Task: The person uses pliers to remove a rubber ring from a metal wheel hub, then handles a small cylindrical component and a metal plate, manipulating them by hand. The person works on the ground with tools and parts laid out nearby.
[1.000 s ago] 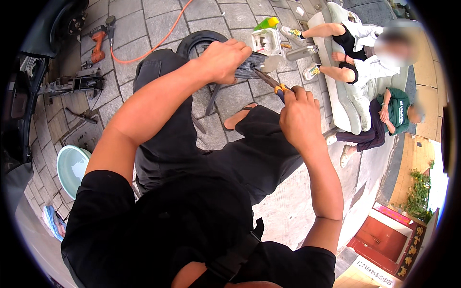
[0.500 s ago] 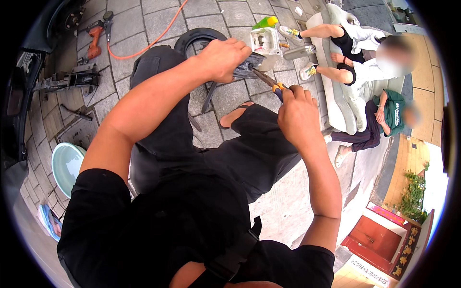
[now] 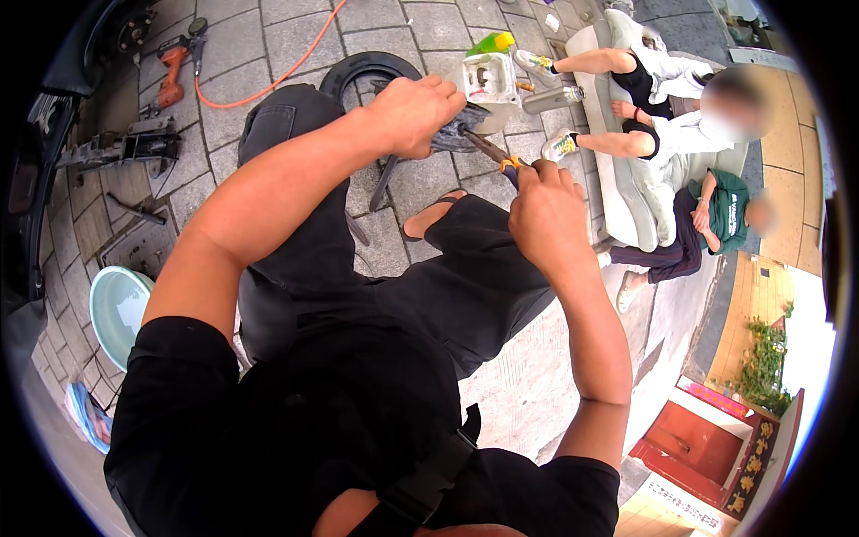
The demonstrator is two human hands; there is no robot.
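Note:
My right hand (image 3: 548,213) is closed round the handles of a pair of pliers (image 3: 508,165) with orange and dark blue grips. The pliers' jaws point up and left and meet a dark grey part (image 3: 454,136), whose kind I cannot make out. My left hand (image 3: 419,116) is closed over the left side of that part, its fingers curled out of sight behind the knuckles. Beyond the left hand a black tyre (image 3: 362,64) lies on the paving, partly covered by my forearm and hand.
Close by are a white tray (image 3: 491,79), a green bottle with a yellow cap (image 3: 491,44) and a metal flask (image 3: 552,99). An orange power tool (image 3: 172,74), an orange hose (image 3: 295,68) and a pale basin (image 3: 121,313) stand left. Two people sit on a light sofa (image 3: 617,188) at right.
The view has shifted a little, so everything sits slightly further left. Both hands keep their grips, and the pliers stay at the dark grey part.

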